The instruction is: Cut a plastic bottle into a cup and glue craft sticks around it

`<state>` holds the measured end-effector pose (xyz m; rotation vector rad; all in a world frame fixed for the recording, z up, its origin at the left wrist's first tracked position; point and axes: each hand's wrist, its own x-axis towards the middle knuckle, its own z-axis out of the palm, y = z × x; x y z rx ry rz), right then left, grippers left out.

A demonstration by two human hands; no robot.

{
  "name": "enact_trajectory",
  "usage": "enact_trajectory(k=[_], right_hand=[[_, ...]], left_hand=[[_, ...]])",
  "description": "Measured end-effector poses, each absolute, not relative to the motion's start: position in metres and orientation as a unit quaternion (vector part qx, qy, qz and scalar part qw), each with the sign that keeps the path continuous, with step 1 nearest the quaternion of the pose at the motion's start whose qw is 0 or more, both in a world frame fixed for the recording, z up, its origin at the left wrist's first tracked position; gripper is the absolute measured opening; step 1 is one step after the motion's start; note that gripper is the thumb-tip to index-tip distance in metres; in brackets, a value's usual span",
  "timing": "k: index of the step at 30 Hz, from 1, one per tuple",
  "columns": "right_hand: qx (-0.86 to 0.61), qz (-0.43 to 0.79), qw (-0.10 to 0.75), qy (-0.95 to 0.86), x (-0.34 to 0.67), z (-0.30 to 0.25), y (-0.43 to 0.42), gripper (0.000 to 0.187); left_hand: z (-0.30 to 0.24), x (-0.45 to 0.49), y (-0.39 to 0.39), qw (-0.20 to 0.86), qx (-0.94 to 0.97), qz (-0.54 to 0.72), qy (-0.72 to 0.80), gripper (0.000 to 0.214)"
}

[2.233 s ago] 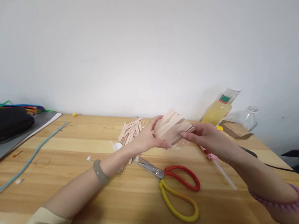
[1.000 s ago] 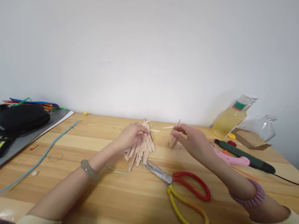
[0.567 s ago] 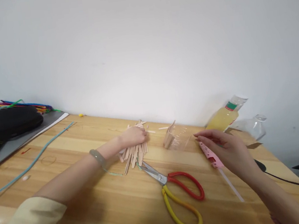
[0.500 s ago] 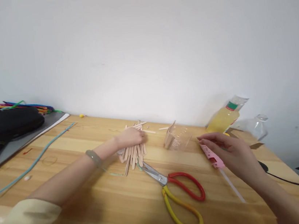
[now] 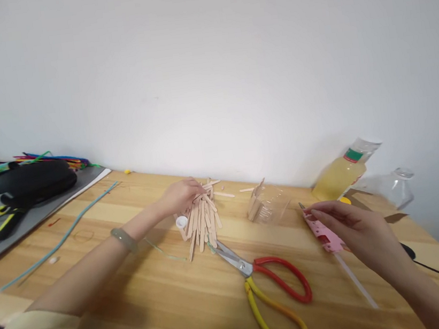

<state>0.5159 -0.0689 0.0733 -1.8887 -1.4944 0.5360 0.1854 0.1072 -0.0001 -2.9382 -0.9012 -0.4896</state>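
Note:
My left hand [image 5: 185, 195] is at the top of a loose pile of wooden craft sticks [image 5: 201, 223], its fingers closed at the end of one tilted stick [image 5: 210, 202]. A pink hot glue gun [image 5: 321, 234] lies on the table at the right, a pale glue stick [image 5: 356, 281] sticking out of its back end. Above the glue gun is my right hand [image 5: 352, 222], thumb and fingers pressed together near the nozzle. Whatever is between them is hidden. Large scissors [image 5: 247, 268] with red and yellow handles lie partly open, tips by the pile.
A clear wrapper [image 5: 269, 204] with more sticks lies behind. Back right are a tilted bottle of yellow liquid [image 5: 337, 173] and a clear glass bottle [image 5: 401, 189]. A blue cord [image 5: 67, 233], a black pouch [image 5: 28, 184] and pliers [image 5: 8, 222] lie left; a white cap [image 5: 181, 222] touches the pile.
The view has shifted, so the table things appear farther right. My left hand has drawn back left, uncovering more sticks and the white cap. My right hand has pulled back, baring the glue gun's nozzle.

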Motion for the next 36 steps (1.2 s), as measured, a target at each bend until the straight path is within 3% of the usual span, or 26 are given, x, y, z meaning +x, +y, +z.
enact_trajectory(k=[9, 22, 31, 36], right_hand=[[-0.681, 0.173, 0.304, -0.644, 0.514, 0.062, -0.071, 0.033], [-0.661, 0.201, 0.312, -0.652, 0.507, 0.055, -0.078, 0.030], [-0.662, 0.216, 0.321, -0.642, 0.513, 0.061, -0.075, 0.034], [-0.680, 0.201, 0.321, -0.628, 0.516, 0.067, -0.069, 0.034]], left_hand=[[-0.020, 0.207, 0.101, -0.042, -0.947, -0.114, -0.296, 0.040], [-0.024, 0.142, 0.132, -0.015, -0.965, -0.055, -0.255, 0.034], [-0.001, 0.141, 0.130, 0.007, -0.962, -0.085, -0.258, 0.044], [0.016, 0.185, 0.136, -0.001, -0.925, -0.145, -0.351, 0.036]])
